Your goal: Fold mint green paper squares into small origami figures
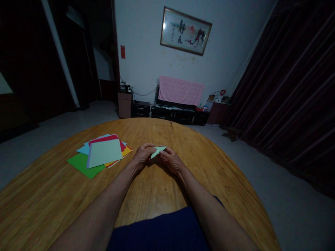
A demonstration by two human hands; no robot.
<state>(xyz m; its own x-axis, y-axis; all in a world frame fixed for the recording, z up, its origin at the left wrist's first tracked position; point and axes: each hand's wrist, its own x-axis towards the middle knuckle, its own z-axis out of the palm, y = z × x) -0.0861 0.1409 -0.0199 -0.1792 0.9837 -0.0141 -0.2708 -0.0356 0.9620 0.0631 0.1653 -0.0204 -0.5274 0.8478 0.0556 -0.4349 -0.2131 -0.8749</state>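
Between my two hands is a small folded piece of pale green paper [157, 151], roughly triangular, held just above the wooden table. My left hand [143, 153] pinches its left end, the thumb lying on top. At the other end, my right hand [171, 159] grips the paper with thumb and fingers closed. Some fingertips are hidden behind the paper and the hands. To the left of my left hand lies a loose pile of coloured paper sheets [105, 152], a pale green one on top, with red, blue, yellow and bright green edges sticking out.
The round wooden table [209, 188] spreads out around my arms. Beyond it, a low black cabinet [180, 116] stands by the wall, with a pink cloth [180, 91] draped over a screen. A dark curtain [288, 104] hangs on the right.
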